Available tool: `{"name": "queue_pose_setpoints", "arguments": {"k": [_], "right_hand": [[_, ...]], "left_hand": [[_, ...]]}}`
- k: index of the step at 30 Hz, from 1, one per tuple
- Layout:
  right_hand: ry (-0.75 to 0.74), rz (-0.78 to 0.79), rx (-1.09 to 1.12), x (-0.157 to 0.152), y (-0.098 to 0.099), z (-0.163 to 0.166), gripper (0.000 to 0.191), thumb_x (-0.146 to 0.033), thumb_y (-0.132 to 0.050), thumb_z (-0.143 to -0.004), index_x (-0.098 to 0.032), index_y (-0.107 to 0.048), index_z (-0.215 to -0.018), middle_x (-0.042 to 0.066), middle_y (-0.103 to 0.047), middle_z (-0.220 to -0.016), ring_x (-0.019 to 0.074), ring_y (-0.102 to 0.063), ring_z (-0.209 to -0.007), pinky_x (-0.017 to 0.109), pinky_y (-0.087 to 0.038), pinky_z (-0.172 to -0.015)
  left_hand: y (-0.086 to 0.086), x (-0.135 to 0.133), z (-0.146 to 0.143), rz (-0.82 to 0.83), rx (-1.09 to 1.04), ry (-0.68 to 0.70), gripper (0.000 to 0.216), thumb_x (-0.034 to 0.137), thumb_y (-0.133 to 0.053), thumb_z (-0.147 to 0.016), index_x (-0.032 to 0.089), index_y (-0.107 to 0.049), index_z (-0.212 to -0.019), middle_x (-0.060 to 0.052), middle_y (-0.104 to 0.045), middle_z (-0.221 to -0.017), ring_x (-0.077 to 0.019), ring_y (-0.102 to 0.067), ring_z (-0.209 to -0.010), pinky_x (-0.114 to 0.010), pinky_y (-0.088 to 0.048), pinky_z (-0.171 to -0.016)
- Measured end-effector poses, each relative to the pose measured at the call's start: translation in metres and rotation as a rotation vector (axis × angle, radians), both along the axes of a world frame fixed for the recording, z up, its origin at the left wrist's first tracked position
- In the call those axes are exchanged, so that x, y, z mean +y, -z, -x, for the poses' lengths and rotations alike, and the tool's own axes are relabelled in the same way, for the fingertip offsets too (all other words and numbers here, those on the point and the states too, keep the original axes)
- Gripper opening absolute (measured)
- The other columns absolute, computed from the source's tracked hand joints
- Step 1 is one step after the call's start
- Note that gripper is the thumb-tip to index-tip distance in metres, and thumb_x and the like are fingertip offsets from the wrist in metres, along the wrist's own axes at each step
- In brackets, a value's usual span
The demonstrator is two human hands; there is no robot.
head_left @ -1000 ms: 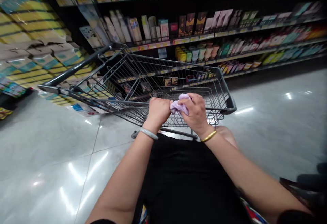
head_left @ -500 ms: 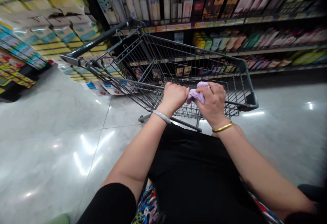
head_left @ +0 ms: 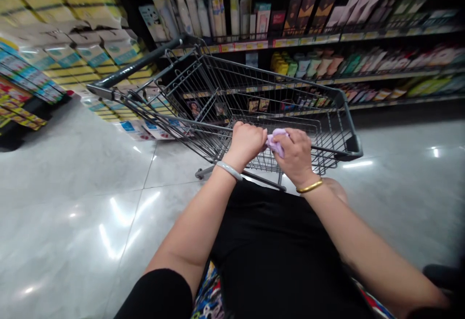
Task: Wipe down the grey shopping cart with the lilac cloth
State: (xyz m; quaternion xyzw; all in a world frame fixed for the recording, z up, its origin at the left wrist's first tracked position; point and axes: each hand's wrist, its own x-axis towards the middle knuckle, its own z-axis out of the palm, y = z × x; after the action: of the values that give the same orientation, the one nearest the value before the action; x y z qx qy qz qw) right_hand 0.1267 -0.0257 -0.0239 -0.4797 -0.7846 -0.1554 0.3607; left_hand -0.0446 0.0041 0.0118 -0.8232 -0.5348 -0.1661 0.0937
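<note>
A grey wire shopping cart (head_left: 203, 91) stands tilted in front of me with its basket bare. My left hand (head_left: 247, 140) is closed around the near top rail of the cart. Right beside it, my right hand (head_left: 296, 153) presses a crumpled lilac cloth (head_left: 275, 143) against the same rail. The two hands nearly touch. The cart's dark push handle (head_left: 138, 64) is on the far left side, away from me.
Dark shelves (head_left: 327, 38) of boxed and bottled goods run behind the cart. Stacked yellow and blue packs (head_left: 65, 42) fill the left. Glossy grey floor tiles (head_left: 72, 202) spread left and right of the cart. My black clothing covers the lower middle.
The view has swung so the cart sits further right and closer to the shelves. My right hand has slid a little along the rail with the cloth; my left hand keeps its grip.
</note>
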Motion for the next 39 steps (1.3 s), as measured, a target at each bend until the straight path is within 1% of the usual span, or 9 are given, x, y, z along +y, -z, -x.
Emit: {"name": "queue_pose_setpoints", "arguments": {"k": [5, 11, 15, 19, 24, 27, 30, 35, 39], "right_hand": [[-0.077, 0.013, -0.1, -0.005, 0.005, -0.013, 0.02, -0.019, -0.063, -0.08, -0.028, -0.066, -0.096, 0.004, -0.063, -0.112, 0.0269, -0.049, -0.113, 0.044, -0.035, -0.095], [-0.022, 0.25, 0.212, 0.019, -0.029, -0.002, 0.031, -0.021, -0.061, -0.073, -0.023, -0.06, -0.104, 0.008, -0.058, -0.106, 0.0261, -0.052, -0.098, 0.04, -0.043, -0.086], [-0.07, 0.227, 0.077, 0.011, -0.026, 0.023, 0.034, -0.024, -0.062, -0.077, -0.024, -0.06, -0.11, 0.011, -0.056, -0.118, 0.0316, -0.048, -0.11, 0.047, -0.039, -0.092], [-0.126, 0.226, 0.003, 0.007, -0.019, 0.03, 0.028, -0.027, -0.062, -0.079, -0.026, -0.061, -0.107, 0.009, -0.059, -0.116, 0.0307, -0.049, -0.11, 0.046, -0.039, -0.091], [-0.027, 0.25, 0.202, 0.027, -0.027, 0.041, 0.034, -0.027, -0.059, -0.08, -0.021, -0.058, -0.113, 0.011, -0.058, -0.116, 0.0273, -0.052, -0.102, 0.041, -0.044, -0.087], [-0.063, 0.198, 0.123, 0.025, -0.026, 0.048, 0.037, -0.027, -0.06, -0.081, -0.022, -0.058, -0.117, 0.012, -0.054, -0.128, 0.0303, -0.048, -0.111, 0.044, -0.042, -0.092], [-0.112, 0.217, 0.042, 0.021, -0.023, 0.039, 0.036, -0.029, -0.062, -0.08, -0.022, -0.06, -0.115, 0.011, -0.059, -0.115, 0.0292, -0.051, -0.103, 0.042, -0.044, -0.089], [0.063, 0.169, 0.089, 0.024, -0.027, 0.031, 0.035, -0.027, -0.062, -0.078, -0.021, -0.06, -0.113, 0.012, -0.059, -0.112, 0.0299, -0.052, -0.097, 0.043, -0.045, -0.08], [-0.009, 0.158, 0.006, 0.018, -0.029, 0.045, 0.035, -0.026, -0.063, -0.079, -0.024, -0.061, -0.114, 0.011, -0.06, -0.119, 0.0304, -0.051, -0.1, 0.042, -0.044, -0.079]], "left_hand": [[0.001, -0.001, 0.0, -0.005, -0.011, 0.0, 0.05, 0.033, -0.028, -0.101, 0.014, -0.069, -0.081, -0.011, -0.073, -0.08, -0.0241, -0.065, -0.081, -0.042, -0.033, -0.081], [-0.012, -0.001, 0.008, 0.101, -0.017, -0.029, 0.05, 0.038, -0.027, -0.101, 0.015, -0.07, -0.089, -0.011, -0.073, -0.088, -0.0239, -0.065, -0.084, -0.038, -0.035, -0.077], [-0.014, -0.009, 0.028, 0.073, -0.008, -0.142, 0.048, 0.038, -0.028, -0.101, 0.016, -0.069, -0.089, -0.012, -0.071, -0.09, -0.0251, -0.063, -0.089, -0.04, -0.033, -0.084], [-0.004, -0.016, 0.04, 0.022, -0.009, -0.137, 0.042, 0.037, -0.028, -0.101, 0.02, -0.066, -0.091, -0.009, -0.07, -0.094, -0.0246, -0.058, -0.096, -0.041, -0.032, -0.089], [0.003, -0.012, 0.039, 0.0, 0.007, -0.14, 0.039, 0.036, -0.03, -0.1, 0.02, -0.064, -0.088, -0.009, -0.068, -0.091, -0.0258, -0.056, -0.093, -0.042, -0.032, -0.085], [0.002, -0.01, 0.039, 0.011, 0.018, -0.128, 0.032, 0.032, -0.036, -0.098, 0.02, -0.064, -0.088, -0.009, -0.068, -0.091, -0.0257, -0.055, -0.092, -0.042, -0.032, -0.083], [0.002, -0.012, 0.039, 0.009, 0.019, -0.117, 0.031, 0.033, -0.036, -0.098, 0.02, -0.064, -0.09, -0.009, -0.068, -0.092, -0.0251, -0.055, -0.093, -0.041, -0.032, -0.084], [0.005, -0.012, 0.037, -0.034, -0.028, -0.13, 0.041, 0.038, -0.029, -0.1, 0.02, -0.064, -0.089, -0.009, -0.067, -0.091, -0.0259, -0.055, -0.094, -0.042, -0.031, -0.087], [0.005, -0.012, 0.036, -0.038, -0.026, -0.127, 0.041, 0.036, -0.028, -0.101, 0.02, -0.065, -0.09, -0.009, -0.067, -0.09, -0.0256, -0.055, -0.093, -0.042, -0.031, -0.087]]}}
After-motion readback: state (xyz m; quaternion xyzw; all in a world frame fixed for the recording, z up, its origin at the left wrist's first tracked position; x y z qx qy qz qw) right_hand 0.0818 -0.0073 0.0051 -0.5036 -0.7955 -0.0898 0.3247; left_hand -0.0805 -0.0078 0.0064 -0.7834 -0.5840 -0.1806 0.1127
